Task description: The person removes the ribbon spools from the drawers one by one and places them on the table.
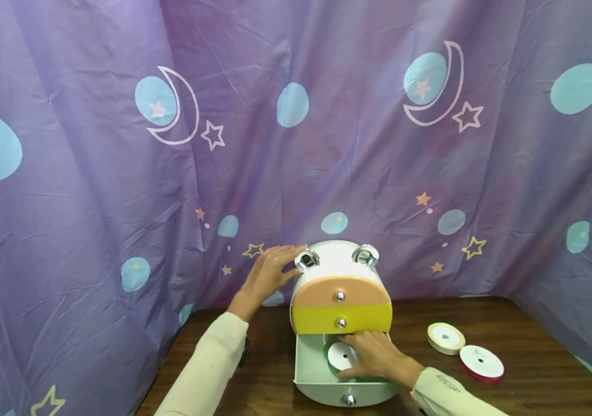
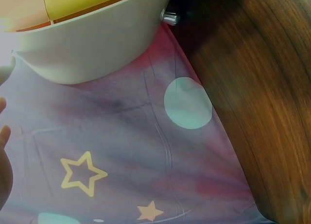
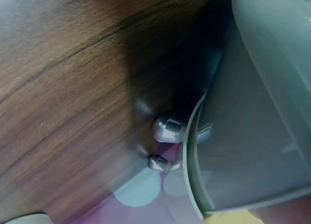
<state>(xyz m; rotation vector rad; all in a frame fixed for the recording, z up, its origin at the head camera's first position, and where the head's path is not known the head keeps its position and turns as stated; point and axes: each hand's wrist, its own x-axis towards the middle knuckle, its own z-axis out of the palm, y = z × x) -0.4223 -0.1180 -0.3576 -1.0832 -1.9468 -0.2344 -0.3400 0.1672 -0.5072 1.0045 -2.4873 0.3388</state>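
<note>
A small frog-like drawer cabinet (image 1: pixel 335 254) stands on the table, with a peach drawer (image 1: pixel 314 293) over a yellow drawer (image 1: pixel 314 319). Below them, the pale green bottom drawer (image 1: pixel 309 364) is pulled out. Inside it, my right hand (image 1: pixel 376 355) holds a ribbon spool (image 1: pixel 339 353) with a white face and a green edge, thumb and fingers on opposite sides. My left hand (image 1: pixel 271 270) rests its extended fingers at the silver-rimmed left eye (image 1: pixel 307 260) on the cabinet's top. In the left wrist view, only parts of the left fingers (image 2: pixel 4 136) show at the edge.
Two more ribbon spools lie on the dark wood table (image 1: pixel 530 346) to the right: a cream one (image 1: pixel 446 337) and a deep pink one (image 1: pixel 481 363). A purple curtain (image 1: pixel 254 173) with moons and stars hangs behind and at both sides. Metal feet (image 3: pixel 167 129) support the cabinet.
</note>
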